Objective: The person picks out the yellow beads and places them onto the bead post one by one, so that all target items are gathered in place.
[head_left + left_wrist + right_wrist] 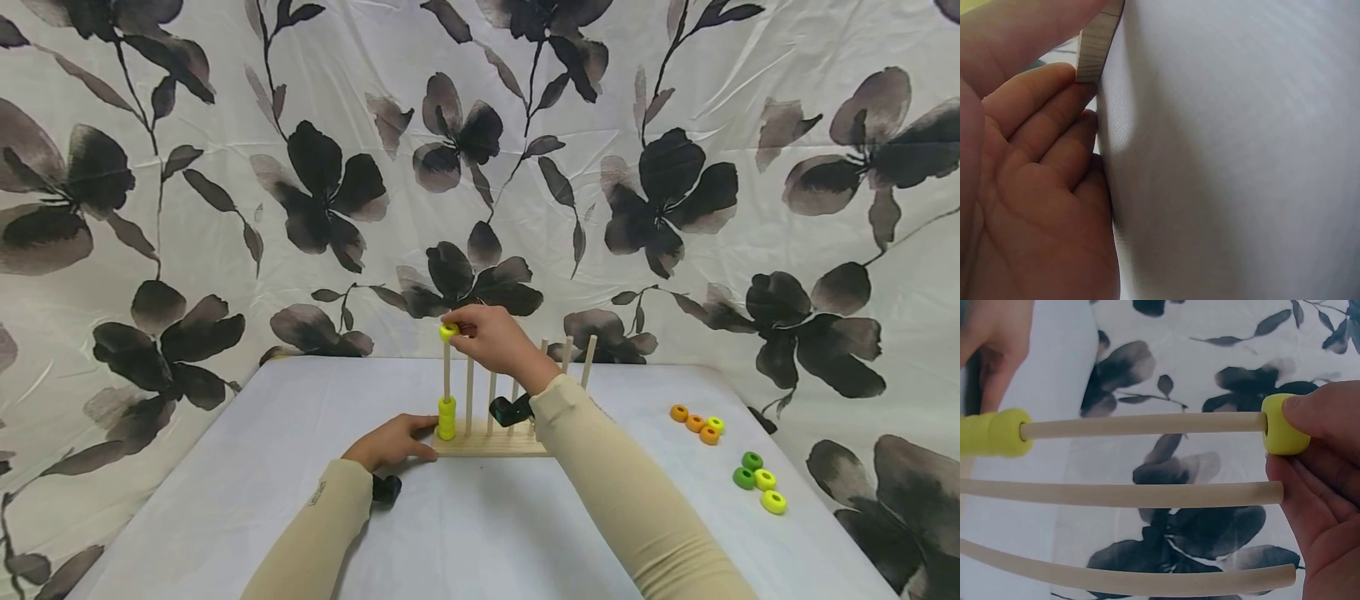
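My right hand (491, 337) pinches a yellow bead (1287, 424) between thumb and fingers. The bead sits at the top of the leftmost upright wooden rod (1147, 425), with the rod's tip in its hole. Lower on that rod, several yellow beads (447, 418) are stacked down at the wooden base (491, 447). My left hand (392, 443) grips the left end of this base, thumb along the front edge and index finger at the end. In the left wrist view the base's corner (1095, 53) shows between thumb and fingers.
More bare rods (588, 362) stand in a row to the right, partly behind my right forearm. On the table's right side lie orange beads (694, 423) with a yellow one, and nearer, green beads (744, 477) with yellow ones (773, 502). A flowered cloth (480, 208) hangs behind the table.
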`<state>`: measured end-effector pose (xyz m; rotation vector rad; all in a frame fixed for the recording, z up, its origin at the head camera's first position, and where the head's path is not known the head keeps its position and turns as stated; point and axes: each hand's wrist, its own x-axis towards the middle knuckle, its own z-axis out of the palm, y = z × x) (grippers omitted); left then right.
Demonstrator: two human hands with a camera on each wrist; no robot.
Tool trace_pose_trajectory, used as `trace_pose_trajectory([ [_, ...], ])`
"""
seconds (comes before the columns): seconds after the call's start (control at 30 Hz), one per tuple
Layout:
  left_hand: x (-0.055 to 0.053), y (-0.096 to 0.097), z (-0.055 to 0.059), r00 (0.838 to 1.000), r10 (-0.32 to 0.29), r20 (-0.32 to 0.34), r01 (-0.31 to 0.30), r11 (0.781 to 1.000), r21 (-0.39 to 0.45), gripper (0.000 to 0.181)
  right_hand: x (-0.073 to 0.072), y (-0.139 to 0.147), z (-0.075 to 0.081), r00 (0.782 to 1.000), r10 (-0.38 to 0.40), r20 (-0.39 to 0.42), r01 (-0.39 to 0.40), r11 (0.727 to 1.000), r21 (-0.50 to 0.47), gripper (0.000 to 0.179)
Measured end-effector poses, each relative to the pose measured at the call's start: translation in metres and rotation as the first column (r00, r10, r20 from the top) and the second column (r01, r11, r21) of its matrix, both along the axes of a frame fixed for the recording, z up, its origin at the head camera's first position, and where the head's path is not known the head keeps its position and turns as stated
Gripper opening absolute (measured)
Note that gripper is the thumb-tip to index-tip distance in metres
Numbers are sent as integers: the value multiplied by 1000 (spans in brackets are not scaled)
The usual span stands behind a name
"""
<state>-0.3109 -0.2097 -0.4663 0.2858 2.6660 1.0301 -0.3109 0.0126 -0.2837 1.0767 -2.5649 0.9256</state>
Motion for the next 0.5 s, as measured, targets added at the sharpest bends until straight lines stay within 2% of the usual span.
trace_pose_trajectory([
  [0.5,1,1,1,1000,-4,2,4,1000,-2,76,0,-4,0,1000,2,-27,-1,999,36,31],
])
